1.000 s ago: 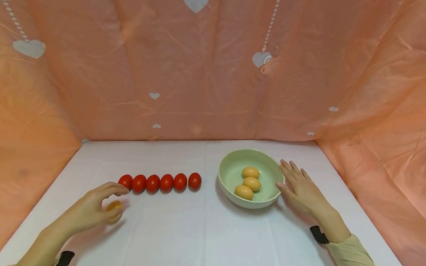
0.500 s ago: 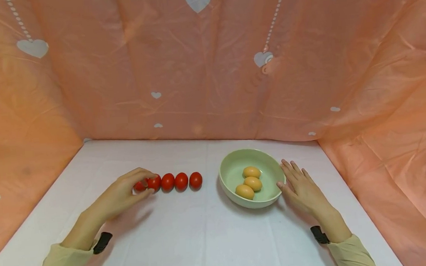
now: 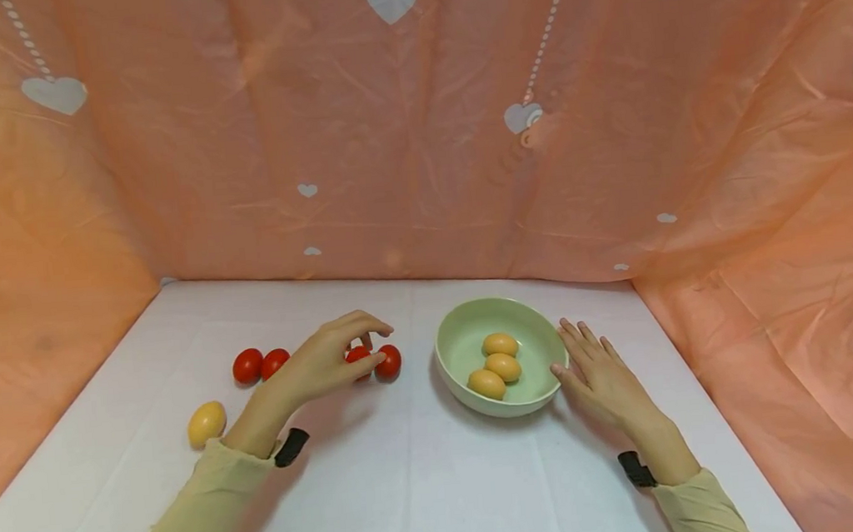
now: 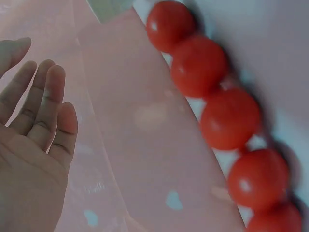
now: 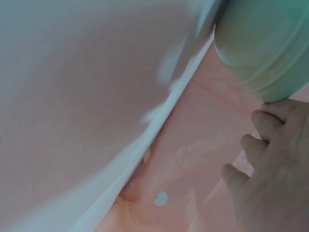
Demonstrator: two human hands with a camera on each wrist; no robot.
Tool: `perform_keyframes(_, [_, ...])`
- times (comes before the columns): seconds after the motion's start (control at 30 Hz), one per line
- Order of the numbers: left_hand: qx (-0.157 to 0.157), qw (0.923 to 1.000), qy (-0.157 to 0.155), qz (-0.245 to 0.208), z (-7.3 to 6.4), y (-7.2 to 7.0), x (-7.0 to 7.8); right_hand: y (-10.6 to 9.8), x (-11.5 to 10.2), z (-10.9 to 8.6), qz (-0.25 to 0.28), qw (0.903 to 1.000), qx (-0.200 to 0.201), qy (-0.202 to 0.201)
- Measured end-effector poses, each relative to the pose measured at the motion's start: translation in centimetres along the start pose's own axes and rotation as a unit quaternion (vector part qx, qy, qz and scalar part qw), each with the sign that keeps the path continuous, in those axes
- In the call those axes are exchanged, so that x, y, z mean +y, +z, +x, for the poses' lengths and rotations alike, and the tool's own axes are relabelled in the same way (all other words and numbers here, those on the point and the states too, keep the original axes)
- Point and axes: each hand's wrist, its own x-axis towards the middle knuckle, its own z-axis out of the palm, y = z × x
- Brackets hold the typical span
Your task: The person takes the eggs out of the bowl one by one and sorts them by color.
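My left hand (image 3: 329, 360) hovers over the right part of a row of glossy red egg-shaped pieces, its fingers loosely bent. In the left wrist view its palm is bare, and the red pieces (image 4: 229, 118) lie in a line beside it. Two of them (image 3: 247, 367) show at the row's left end; my hand hides the middle. Near my left forearm a yellow egg-shaped piece (image 3: 207, 423) lies on the table. My right hand (image 3: 607, 381), fingers straight, rests against the right side of a pale green bowl (image 3: 458, 339). Several yellow pieces lie inside; three (image 3: 503, 368) are visible.
A white cloth (image 3: 474, 488) covers the table. Orange sheeting (image 3: 404, 176) with pale hearts rises behind it and along both sides. A dark band (image 3: 291, 448) is worn on the left wrist, another (image 3: 636, 469) on the right.
My left hand has moved right along the red row, away from the yellow piece that was at its fingers. That piece now lies behind on the table. My right hand and the bowl stay put.
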Motion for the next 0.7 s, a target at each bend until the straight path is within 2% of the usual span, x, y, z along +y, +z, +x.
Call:
perform_keyframes(0.2, [-0.009, 0.9995, 0.031, -0.004, 2.9, 1.9, 0.8, 0.1, 0.1, 0.0, -0.001, 0.9998, -0.014, 0.01])
perform_keyframes(0.37, [-0.034, 0.9982, 0.05, -0.002, 5.2, 3.6, 1.7, 0.0, 0.1, 0.0, -0.001, 0.9999, -0.012, 0.01])
perform_keyframes(0.53, [-0.074, 0.9953, 0.063, 0.0, 7.3, 5.3, 2.6, 0.0, 0.2, 0.0, 0.0, 0.9999, -0.01, 0.01])
perform_keyframes(0.7, [-0.125, 0.9896, 0.066, 0.026, 9.2, 6.8, 3.4, 0.2, 0.3, 0.1, 0.001, 0.9998, -0.015, 0.013])
